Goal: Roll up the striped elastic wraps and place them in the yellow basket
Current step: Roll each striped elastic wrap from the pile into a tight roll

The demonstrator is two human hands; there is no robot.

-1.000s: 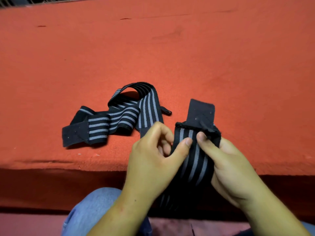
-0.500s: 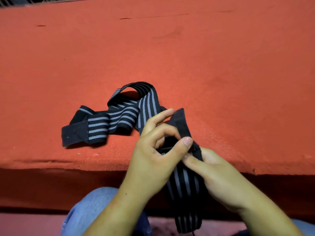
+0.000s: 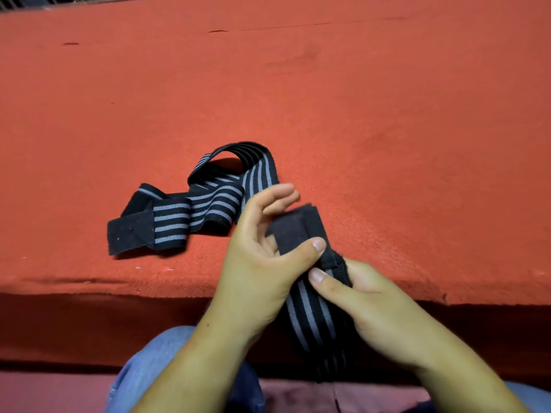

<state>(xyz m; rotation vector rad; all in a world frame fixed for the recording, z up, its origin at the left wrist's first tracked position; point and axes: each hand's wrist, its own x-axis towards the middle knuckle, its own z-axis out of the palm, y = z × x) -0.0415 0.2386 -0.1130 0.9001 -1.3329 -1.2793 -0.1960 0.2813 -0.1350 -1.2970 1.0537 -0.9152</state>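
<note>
A black wrap with grey stripes [image 3: 313,317] hangs between both hands over the front edge of the red surface. Its plain black end is folded over at the top. My left hand [image 3: 262,263] pinches that folded end with the thumb on top, its fingers curled behind it. My right hand [image 3: 366,302] grips the wrap just below the fold, thumb on the striped side. A second striped wrap [image 3: 193,213] lies loose and crumpled on the red surface, to the left of my hands. No yellow basket is in view.
The red carpeted surface [image 3: 387,129] stretches wide behind and to both sides, with its front edge [image 3: 89,287] just below the loose wrap. My knee in blue jeans [image 3: 149,371] shows under the hands.
The flat black end that stood up a second ago has been folded down toward me. My left thumb now presses on the fold, and both hands have shifted slightly right.
</note>
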